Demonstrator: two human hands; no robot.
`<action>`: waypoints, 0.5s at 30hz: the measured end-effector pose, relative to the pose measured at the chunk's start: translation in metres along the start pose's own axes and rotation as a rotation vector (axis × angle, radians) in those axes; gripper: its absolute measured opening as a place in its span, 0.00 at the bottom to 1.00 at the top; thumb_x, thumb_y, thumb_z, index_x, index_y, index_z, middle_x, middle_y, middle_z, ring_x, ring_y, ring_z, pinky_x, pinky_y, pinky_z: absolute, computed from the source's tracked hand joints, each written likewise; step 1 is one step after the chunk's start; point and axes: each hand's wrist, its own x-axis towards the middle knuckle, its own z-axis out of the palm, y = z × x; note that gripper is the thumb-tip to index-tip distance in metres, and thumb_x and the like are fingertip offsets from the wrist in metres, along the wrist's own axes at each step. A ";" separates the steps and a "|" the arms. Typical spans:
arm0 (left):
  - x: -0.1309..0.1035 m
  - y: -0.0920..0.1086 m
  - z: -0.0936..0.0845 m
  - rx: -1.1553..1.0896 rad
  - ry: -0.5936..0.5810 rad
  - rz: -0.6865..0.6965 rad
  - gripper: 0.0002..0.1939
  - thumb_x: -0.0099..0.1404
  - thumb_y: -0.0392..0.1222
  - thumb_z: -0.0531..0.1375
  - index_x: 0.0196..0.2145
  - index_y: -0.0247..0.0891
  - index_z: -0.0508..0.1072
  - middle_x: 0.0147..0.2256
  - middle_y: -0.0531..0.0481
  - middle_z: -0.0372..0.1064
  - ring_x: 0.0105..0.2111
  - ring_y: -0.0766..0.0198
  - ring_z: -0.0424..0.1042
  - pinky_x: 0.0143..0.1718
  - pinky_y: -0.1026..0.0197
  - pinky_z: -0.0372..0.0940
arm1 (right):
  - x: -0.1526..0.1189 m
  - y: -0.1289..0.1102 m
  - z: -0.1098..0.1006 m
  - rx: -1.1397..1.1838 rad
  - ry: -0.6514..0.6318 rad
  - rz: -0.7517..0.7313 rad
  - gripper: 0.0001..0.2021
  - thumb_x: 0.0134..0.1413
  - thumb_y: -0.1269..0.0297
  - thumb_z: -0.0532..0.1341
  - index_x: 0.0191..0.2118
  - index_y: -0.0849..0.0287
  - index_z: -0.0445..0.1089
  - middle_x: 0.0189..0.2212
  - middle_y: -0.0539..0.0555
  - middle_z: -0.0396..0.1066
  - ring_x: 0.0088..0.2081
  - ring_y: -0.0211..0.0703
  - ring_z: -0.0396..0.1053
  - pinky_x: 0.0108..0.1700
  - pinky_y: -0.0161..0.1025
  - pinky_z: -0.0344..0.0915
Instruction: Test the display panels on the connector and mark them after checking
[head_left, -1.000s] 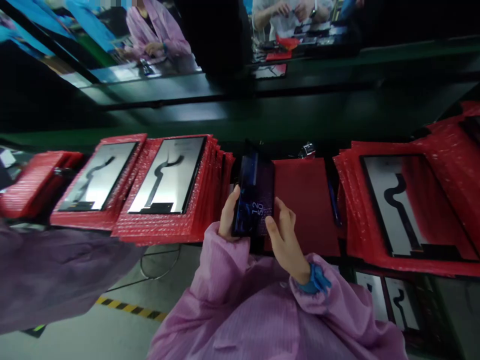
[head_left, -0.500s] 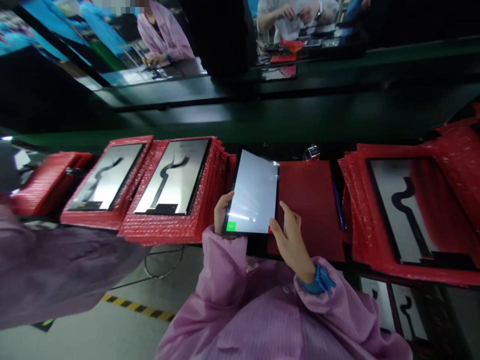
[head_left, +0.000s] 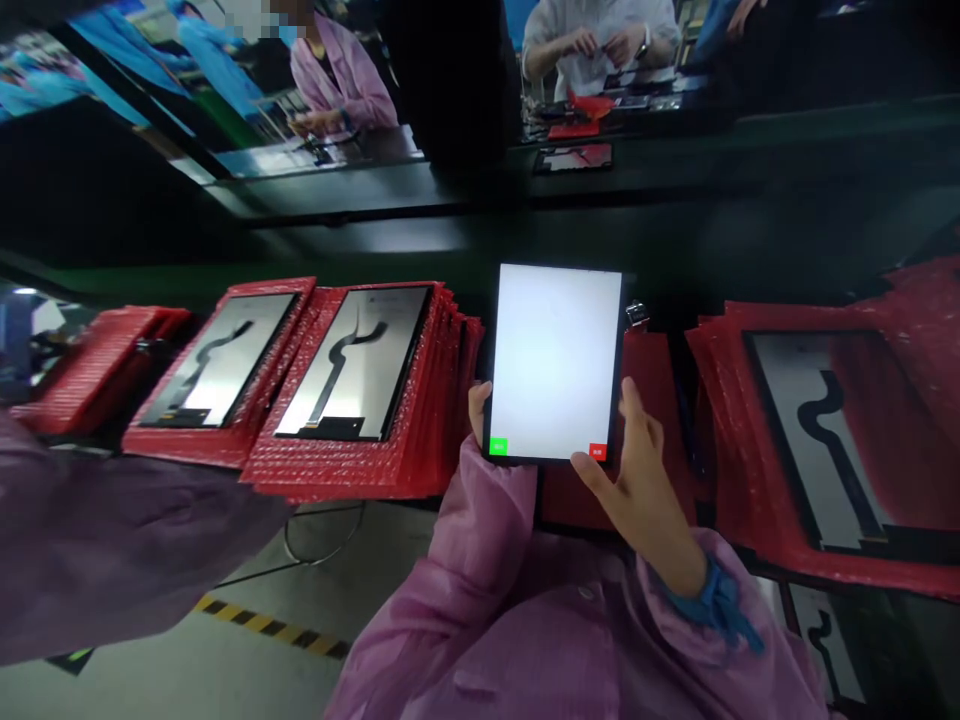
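A lit tablet (head_left: pixel 556 360) stands tilted up in front of me, its screen blank white with a green box at the lower left and a red box at the lower right. My left hand (head_left: pixel 480 410) is closed on its left edge, with most of the fingers hidden behind it. At the lower right corner is my right hand (head_left: pixel 645 480): its thumb touches the front by the red box and its index finger lies along the right edge. Behind the tablet, a red sheet (head_left: pixel 577 498) is partly covered.
Left of me, display panels (head_left: pixel 364 360) (head_left: pixel 217 358) with black ribbon cables lie on stacks of red bubble-wrap sleeves (head_left: pixel 330 475). Another panel (head_left: pixel 817 430) rests on red sleeves at right. A binder clip (head_left: pixel 636 314) sits behind. A co-worker's purple sleeve (head_left: pixel 135 540) reaches in from the left.
The tablet has moved right in the view and turned to face me more squarely, its screen now brighter white. Both my hands have shifted right with it.
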 end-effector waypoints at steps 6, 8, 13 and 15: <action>-0.008 0.002 0.002 -0.164 -0.020 -0.094 0.35 0.67 0.63 0.38 0.43 0.41 0.77 0.43 0.42 0.79 0.49 0.46 0.78 0.43 0.46 0.76 | 0.043 -0.014 -0.015 -0.222 -0.004 -0.340 0.55 0.46 0.36 0.68 0.73 0.53 0.43 0.73 0.68 0.39 0.72 0.76 0.36 0.65 0.76 0.51; -0.010 -0.001 0.000 -0.185 -0.068 -0.071 0.34 0.67 0.63 0.39 0.41 0.41 0.77 0.44 0.42 0.79 0.52 0.44 0.75 0.46 0.44 0.75 | 0.065 -0.022 -0.011 -0.239 -0.090 -0.450 0.58 0.40 0.41 0.73 0.72 0.51 0.45 0.74 0.65 0.37 0.73 0.75 0.32 0.67 0.75 0.48; -0.011 -0.009 0.000 -0.066 -0.090 0.006 0.41 0.69 0.58 0.29 0.46 0.37 0.77 0.47 0.39 0.77 0.59 0.45 0.70 0.48 0.44 0.75 | 0.094 -0.029 0.000 -0.324 -0.125 -0.501 0.44 0.47 0.56 0.74 0.68 0.55 0.57 0.71 0.64 0.50 0.72 0.67 0.45 0.68 0.69 0.52; -0.012 -0.012 0.001 0.071 -0.107 0.031 0.44 0.69 0.57 0.24 0.52 0.37 0.75 0.48 0.39 0.76 0.62 0.47 0.67 0.51 0.45 0.74 | 0.092 -0.027 0.004 -0.334 -0.101 -0.531 0.26 0.59 0.62 0.67 0.62 0.57 0.66 0.65 0.62 0.62 0.67 0.59 0.58 0.66 0.60 0.61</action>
